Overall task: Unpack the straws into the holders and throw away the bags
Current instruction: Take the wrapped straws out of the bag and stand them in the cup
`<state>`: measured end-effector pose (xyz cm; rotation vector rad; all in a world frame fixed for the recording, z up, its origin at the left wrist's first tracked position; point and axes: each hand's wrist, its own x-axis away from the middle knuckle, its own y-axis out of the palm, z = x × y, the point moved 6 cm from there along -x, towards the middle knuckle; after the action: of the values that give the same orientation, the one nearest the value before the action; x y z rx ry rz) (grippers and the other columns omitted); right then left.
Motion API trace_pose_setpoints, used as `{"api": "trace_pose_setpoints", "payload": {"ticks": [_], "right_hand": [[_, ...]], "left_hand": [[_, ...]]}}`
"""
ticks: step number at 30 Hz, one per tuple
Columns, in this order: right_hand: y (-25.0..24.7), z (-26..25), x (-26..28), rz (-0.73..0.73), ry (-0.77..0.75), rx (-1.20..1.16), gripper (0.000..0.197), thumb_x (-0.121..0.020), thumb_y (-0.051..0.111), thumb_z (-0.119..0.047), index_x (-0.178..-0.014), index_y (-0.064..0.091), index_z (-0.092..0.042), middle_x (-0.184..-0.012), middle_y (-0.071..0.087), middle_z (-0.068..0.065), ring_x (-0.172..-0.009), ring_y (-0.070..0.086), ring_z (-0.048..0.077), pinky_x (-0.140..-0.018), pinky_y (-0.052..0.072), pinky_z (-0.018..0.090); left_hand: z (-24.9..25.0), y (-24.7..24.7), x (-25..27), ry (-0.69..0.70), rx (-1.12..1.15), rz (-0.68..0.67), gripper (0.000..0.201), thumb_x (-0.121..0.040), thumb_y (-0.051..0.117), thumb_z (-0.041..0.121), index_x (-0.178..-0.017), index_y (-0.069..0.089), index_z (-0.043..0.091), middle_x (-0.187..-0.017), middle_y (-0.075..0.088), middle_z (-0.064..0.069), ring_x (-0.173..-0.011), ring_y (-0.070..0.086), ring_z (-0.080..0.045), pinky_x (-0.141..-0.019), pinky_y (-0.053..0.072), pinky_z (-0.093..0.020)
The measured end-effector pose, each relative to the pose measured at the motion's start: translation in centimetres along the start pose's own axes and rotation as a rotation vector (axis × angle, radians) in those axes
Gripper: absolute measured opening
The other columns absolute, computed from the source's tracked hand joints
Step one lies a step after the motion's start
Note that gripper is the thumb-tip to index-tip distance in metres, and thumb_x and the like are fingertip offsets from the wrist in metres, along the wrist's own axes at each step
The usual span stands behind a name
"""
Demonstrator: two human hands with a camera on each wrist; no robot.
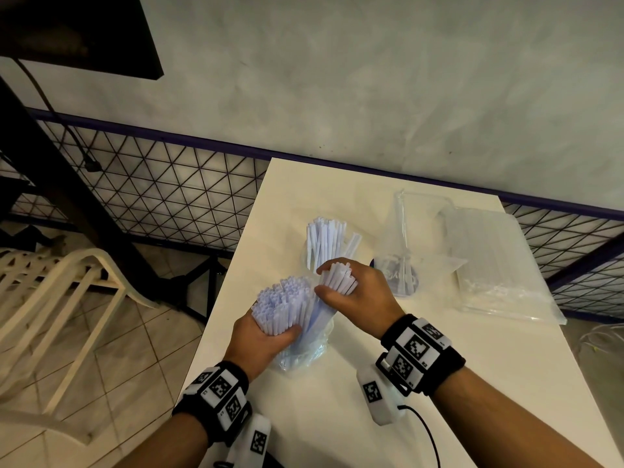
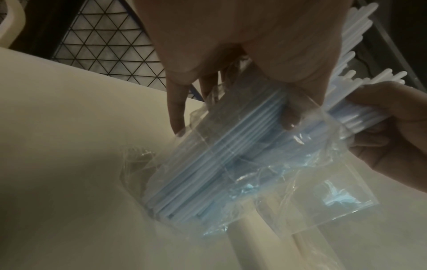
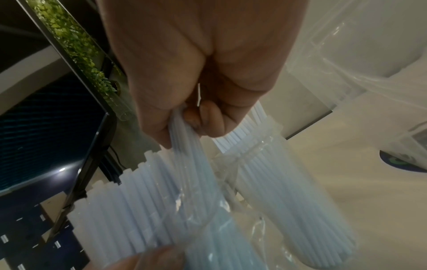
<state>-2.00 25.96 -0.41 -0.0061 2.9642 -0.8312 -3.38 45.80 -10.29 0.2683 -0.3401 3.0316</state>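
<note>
Pale cream table (image 1: 439, 383) stands against a grey wall, with a wire-mesh fence along the far edge and a tiled floor at nine o'clock. From my remote seat I see both bare hands meeting near the table's middle.

My left hand (image 1: 263, 339) wraps a thick bundle of straws (image 1: 287, 305), fingers and thumb curled round it. Its long axis runs steeply, open ends up toward twelve o'clock, lower ends down in a clear plastic bag (image 2: 231, 182) crumpled on the table. In the left wrist view the fingers (image 2: 176, 109) press the bag film against the straws.

My right hand (image 1: 361, 292), at one o'clock from the left, grips a smaller bunch of straws (image 1: 339, 276), fingers curled tight with the thumb across; the tips fan out past the knuckles toward eleven o'clock.

Just beyond, at twelve o'clock, a clear holder (image 1: 310, 255) has straws standing upright in it. At two o'clock sits a second clear holder (image 1: 401, 265); I cannot tell what it contains. Flat clear bags (image 1: 499, 265) lie at three o'clock.
</note>
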Motion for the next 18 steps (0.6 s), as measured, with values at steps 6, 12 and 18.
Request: {"api": "trace_pose_setpoints", "payload": {"ticks": [6,12,18], "right_hand": [[-0.6,-1.0,0.1,-0.002,-0.005,-0.010,0.010,-0.082,0.074,-0.014,-0.075,0.068,-0.016,-0.070,0.067,0.001,-0.065,0.063,0.016,-0.060,0.049,0.018],[-2.0,-2.8,-0.4,0.005,-0.061,0.015,0.009,-0.081,0.076,-0.013,-0.075,0.069,-0.013,-0.072,0.069,0.000,-0.067,0.065,0.014,-0.062,0.051,0.023],[-5.2,-6.1,-2.2,-0.014,-0.122,0.002,0.008,-0.082,0.077,-0.010,-0.080,0.070,-0.010,-0.075,0.071,0.001,-0.064,0.063,0.007,-0.063,0.052,0.022]], "left_hand": [[0.2,0.0,0.1,-0.006,-0.001,-0.008,0.062,-0.053,0.083,0.038,-0.110,0.062,0.026,-0.103,0.069,0.010,-0.095,0.065,-0.004,-0.078,0.050,-0.016],[0.3,0.0,0.1,-0.008,-0.011,-0.004,0.067,-0.051,0.083,0.044,-0.112,0.063,0.024,-0.102,0.069,0.010,-0.095,0.065,-0.004,-0.081,0.052,-0.021],[0.3,-0.2,0.2,-0.024,-0.024,0.016,0.052,-0.064,0.089,0.020,-0.111,0.065,0.018,-0.100,0.070,0.008,-0.094,0.066,-0.006,-0.083,0.053,-0.024]]}}
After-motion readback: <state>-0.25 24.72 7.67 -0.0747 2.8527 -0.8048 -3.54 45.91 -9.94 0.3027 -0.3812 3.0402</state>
